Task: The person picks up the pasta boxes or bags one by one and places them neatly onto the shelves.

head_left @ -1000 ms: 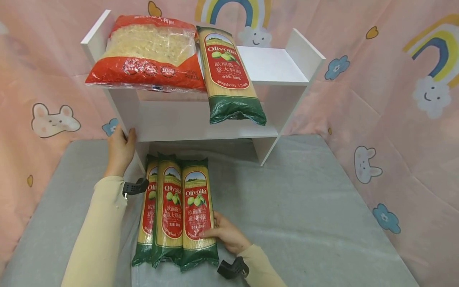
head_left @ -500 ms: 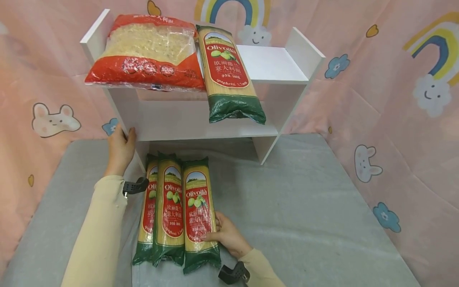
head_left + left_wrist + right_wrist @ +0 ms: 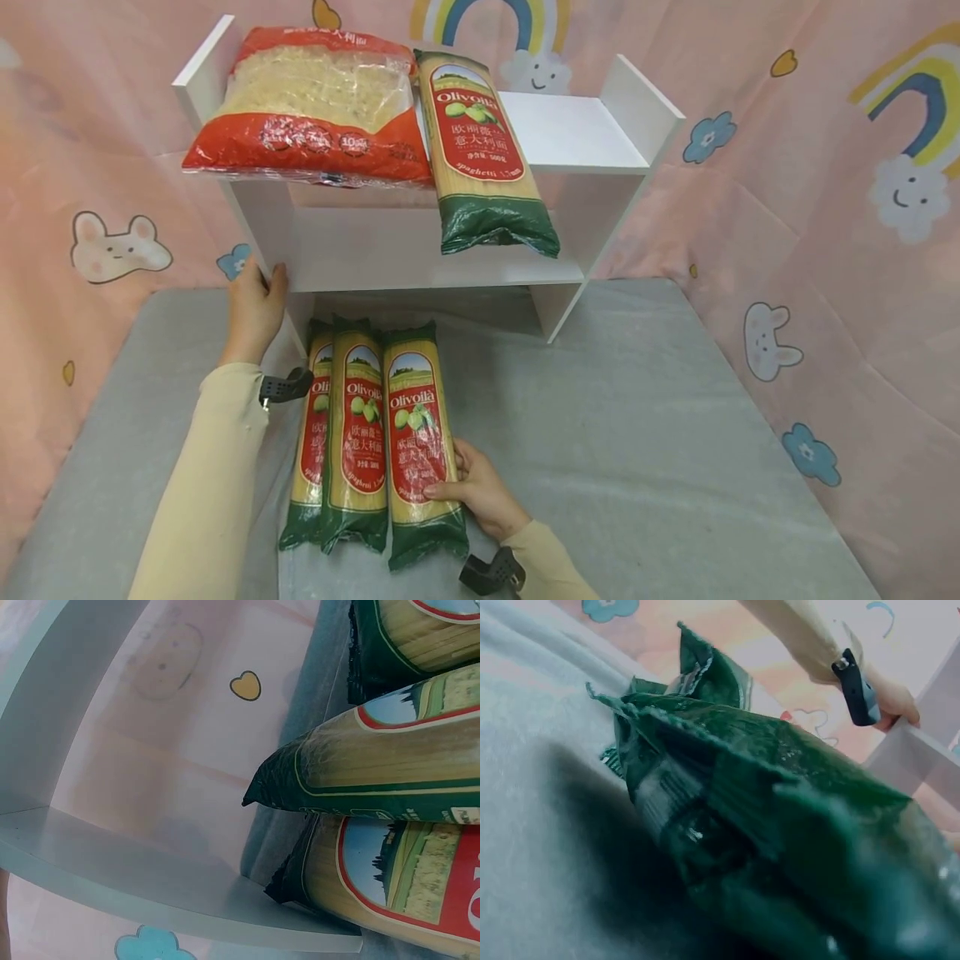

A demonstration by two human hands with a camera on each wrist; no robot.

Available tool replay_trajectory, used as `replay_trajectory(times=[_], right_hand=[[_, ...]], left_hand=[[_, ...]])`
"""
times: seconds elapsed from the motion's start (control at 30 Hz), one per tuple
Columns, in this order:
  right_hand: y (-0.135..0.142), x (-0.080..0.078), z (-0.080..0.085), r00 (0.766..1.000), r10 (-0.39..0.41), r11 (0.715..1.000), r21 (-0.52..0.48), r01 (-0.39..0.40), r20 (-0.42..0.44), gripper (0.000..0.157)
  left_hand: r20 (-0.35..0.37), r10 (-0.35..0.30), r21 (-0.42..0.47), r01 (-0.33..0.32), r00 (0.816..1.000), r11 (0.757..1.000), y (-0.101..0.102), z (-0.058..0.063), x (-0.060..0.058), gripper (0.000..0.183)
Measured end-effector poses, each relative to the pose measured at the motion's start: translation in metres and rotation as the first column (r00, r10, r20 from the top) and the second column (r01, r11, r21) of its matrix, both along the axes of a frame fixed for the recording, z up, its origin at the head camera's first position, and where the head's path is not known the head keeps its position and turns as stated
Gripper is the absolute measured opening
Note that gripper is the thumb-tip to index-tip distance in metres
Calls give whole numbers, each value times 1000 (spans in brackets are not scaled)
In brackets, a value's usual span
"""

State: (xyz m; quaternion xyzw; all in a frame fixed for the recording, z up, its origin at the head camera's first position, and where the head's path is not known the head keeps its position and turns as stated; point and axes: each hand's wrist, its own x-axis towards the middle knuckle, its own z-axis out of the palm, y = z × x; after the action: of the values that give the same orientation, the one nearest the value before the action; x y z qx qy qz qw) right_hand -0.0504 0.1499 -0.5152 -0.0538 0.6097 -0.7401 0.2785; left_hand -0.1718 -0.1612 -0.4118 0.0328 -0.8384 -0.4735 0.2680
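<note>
Three spaghetti packs with green ends and red labels lie side by side below a white shelf (image 3: 435, 279). My right hand (image 3: 483, 492) holds the rightmost pack (image 3: 422, 442) by its lower right side, thumb on top and fingers at the edge. This pack slants a little away from the middle pack (image 3: 363, 442); the left pack (image 3: 309, 454) is partly covered by the middle one. In the right wrist view a green pack end (image 3: 765, 787) fills much of the frame. My left hand (image 3: 255, 312) grips the front edge of the shelf's left side panel.
On the shelf's top board lie a red-and-clear pasta bag (image 3: 315, 108) and another spaghetti pack (image 3: 483, 150), which juts out over the front edge. A grey cloth (image 3: 637, 433) covers the table. Behind hangs a pink printed curtain (image 3: 750, 208).
My right hand has shifted slightly right with the rightmost spaghetti pack, whose lower end has swung away from the middle pack. My left hand stays on the shelf panel.
</note>
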Motion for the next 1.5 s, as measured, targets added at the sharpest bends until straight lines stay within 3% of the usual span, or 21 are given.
replay_trajectory(times=[0.47, 0.73, 0.9, 1.23, 1.5], right_hand=[[10, -1, 10, 998, -37, 999, -23, 36, -59, 63], [25, -6, 27, 990, -108, 993, 31, 112, -90, 66], [34, -5, 38, 987, -113, 992, 38, 118, -116, 68], [55, 10, 52, 984, -76, 997, -30, 72, -160, 74], [76, 25, 65, 978, -90, 996, -14, 89, -187, 64]], left_hand=[[-28, 2, -8, -2, 1000, 1000, 2, -2, -2, 29], [-26, 3, -7, -3, 1000, 1000, 2, -4, -1, 28], [-33, 6, -2, -6, 999, 1000, 2, -4, -1, 28], [-49, 18, -19, -19, 999, 1000, 1, -4, -2, 27], [-21, -4, 8, 5, 1000, 1000, 1, -2, 0, 29]])
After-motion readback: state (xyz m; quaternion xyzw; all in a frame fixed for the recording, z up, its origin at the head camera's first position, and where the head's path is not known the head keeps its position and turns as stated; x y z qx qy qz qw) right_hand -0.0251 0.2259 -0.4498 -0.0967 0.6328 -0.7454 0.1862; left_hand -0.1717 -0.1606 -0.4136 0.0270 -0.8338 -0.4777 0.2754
